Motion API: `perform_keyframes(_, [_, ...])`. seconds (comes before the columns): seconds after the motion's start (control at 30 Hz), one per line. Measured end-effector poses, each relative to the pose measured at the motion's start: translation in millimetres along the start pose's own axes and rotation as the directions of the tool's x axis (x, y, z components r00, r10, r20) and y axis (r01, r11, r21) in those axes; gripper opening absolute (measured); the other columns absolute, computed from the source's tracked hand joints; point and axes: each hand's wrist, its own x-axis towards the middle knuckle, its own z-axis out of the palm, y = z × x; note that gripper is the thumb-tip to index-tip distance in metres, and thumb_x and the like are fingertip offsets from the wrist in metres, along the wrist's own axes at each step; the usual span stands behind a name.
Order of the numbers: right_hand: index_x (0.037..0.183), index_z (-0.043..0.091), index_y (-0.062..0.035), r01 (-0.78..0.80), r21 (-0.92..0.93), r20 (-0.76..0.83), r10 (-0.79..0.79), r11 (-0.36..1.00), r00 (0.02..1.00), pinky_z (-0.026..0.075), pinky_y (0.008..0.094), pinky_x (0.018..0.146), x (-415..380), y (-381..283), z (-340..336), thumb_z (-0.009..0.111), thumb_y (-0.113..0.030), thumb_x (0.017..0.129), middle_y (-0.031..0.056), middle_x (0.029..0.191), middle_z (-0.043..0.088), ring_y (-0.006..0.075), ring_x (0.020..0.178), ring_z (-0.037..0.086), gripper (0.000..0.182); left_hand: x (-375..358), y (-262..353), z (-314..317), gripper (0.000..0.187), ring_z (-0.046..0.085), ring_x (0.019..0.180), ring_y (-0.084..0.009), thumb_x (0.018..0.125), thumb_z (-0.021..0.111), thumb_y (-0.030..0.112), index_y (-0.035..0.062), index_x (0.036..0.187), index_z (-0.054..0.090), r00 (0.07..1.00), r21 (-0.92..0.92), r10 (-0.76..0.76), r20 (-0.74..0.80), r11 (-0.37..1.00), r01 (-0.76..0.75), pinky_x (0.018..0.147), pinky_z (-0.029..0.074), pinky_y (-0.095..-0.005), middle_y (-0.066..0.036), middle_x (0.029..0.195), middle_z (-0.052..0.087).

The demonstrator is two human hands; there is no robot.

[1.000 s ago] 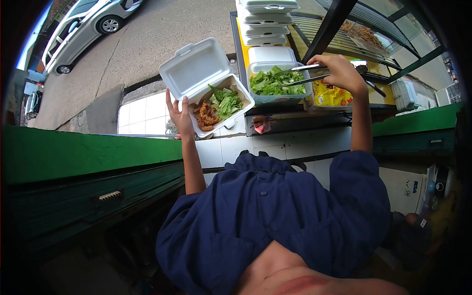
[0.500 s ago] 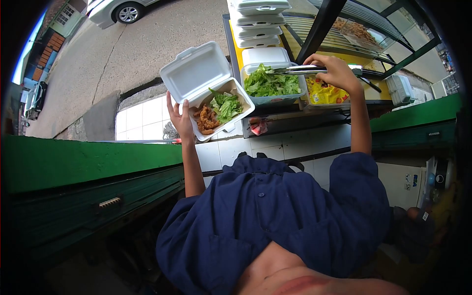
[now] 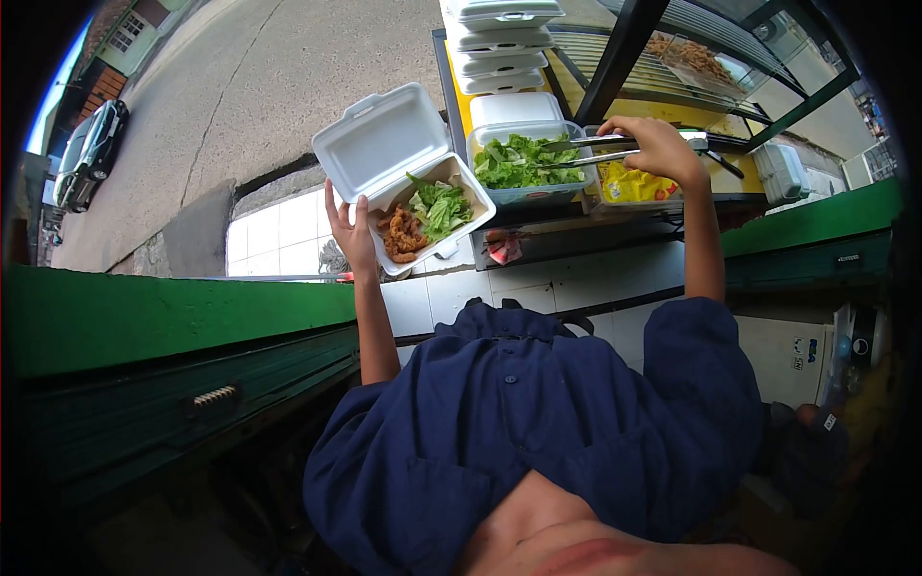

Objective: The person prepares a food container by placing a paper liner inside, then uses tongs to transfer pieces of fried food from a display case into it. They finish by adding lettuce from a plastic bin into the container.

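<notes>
My left hand [image 3: 352, 233] grips the left side of an open white foam takeaway box [image 3: 382, 144], holding it tilted above the tiles. Brown fried chicken [image 3: 401, 233] lies in the box beside green lettuce [image 3: 441, 208], on brown paper. My right hand [image 3: 656, 151] is closed around metal tongs [image 3: 600, 144]. The spread tips of the tongs reach into cut lettuce [image 3: 519, 161] in a clear plastic tub [image 3: 538, 195]. Close under my right hand is a yellow packet [image 3: 634, 182] in another clear container.
White foam boxes [image 3: 506, 43] are stacked behind the lettuce tub. A black-framed rack [image 3: 615, 77] stands at the right, with fried food [image 3: 696, 60] behind it. Green ledges [image 3: 173, 322] flank me. A knife [image 3: 725, 165] lies right of my hand, and a dark car [image 3: 91, 154] is on the road.
The tongs have spread apart over the lettuce tub, and the lettuce between their tips has dropped back. My left hand and the box stay put. A silver car has left view.
</notes>
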Motion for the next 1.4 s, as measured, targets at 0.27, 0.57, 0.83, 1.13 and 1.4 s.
perform_keyframes(0.27, [0.106,0.061,-0.0119,-0.099,0.18,0.048,0.092,0.979,0.995,0.049,0.0379,0.079,12.5,-9.1,6.6,0.06,0.0,0.066,0.0108,0.097,0.069,0.0286,0.089,0.064,0.041,-1.7,-1.9,-0.3,0.065,0.055,0.107,-0.0191,0.089,0.059,0.003,0.0113,0.146,0.028,1.0,-0.017,-0.011,-0.002,1.0,0.011,0.092,0.044,-0.031,-0.019,0.117,0.057])
perform_keyframes(0.57, [0.11,0.06,-0.0076,-0.044,0.326,-0.042,0.061,0.944,0.997,0.049,0.0344,0.091,-13.9,-10.8,-24.3,0.064,-0.001,0.07,0.0078,0.105,0.067,0.0218,0.108,0.061,0.04,-1.8,-3.9,0.4,0.065,0.055,0.107,-0.0181,0.089,0.058,0.002,0.0116,0.146,0.028,1.0,-0.018,0.003,0.016,1.0,-0.002,0.091,0.045,-0.0297,-0.018,0.117,0.056])
perform_keyframes(0.83, [0.108,0.06,-0.0033,0.254,0.437,-0.045,-0.261,0.863,0.964,0.048,0.0343,0.095,-10.4,-62.5,-10.0,0.064,0.003,0.07,0.0099,0.106,0.066,0.0235,0.108,0.062,0.039,-0.8,-3.2,4.8,0.065,0.053,0.109,-0.019,0.089,0.058,0.002,0.0097,0.146,0.028,0.999,-0.023,0.033,0.042,0.999,-0.032,0.092,0.045,-0.031,-0.019,0.121,0.054])
perform_keyframes(1.13, [0.109,0.061,-0.0065,0.199,0.391,-0.047,-0.196,0.899,0.979,0.049,0.0351,0.094,-5.6,-55.4,-8.9,0.063,0.0,0.073,0.0109,0.106,0.066,0.0268,0.106,0.063,0.036,-8.0,-1.4,2.9,0.065,0.053,0.109,-0.0192,0.089,0.058,0.003,0.0115,0.146,0.027,1.0,-0.013,0.008,0.018,1.0,-0.007,0.092,0.044,-0.0312,-0.019,0.12,0.054])
perform_keyframes(1.4, [0.112,0.061,-0.0129,-0.11,0.101,0.029,0.107,0.989,0.994,0.052,0.0332,0.078,-1.2,-8.7,1.3,0.066,-0.002,0.068,0.0099,0.106,0.066,0.0226,0.095,0.064,0.045,-10.4,-4.5,-3.7,0.065,0.054,0.107,-0.0179,0.089,0.058,0.003,0.0119,0.146,0.028,1.0,-0.016,-0.003,-0.015,1.0,0.003,0.091,0.044,-0.0303,-0.017,0.118,0.054])
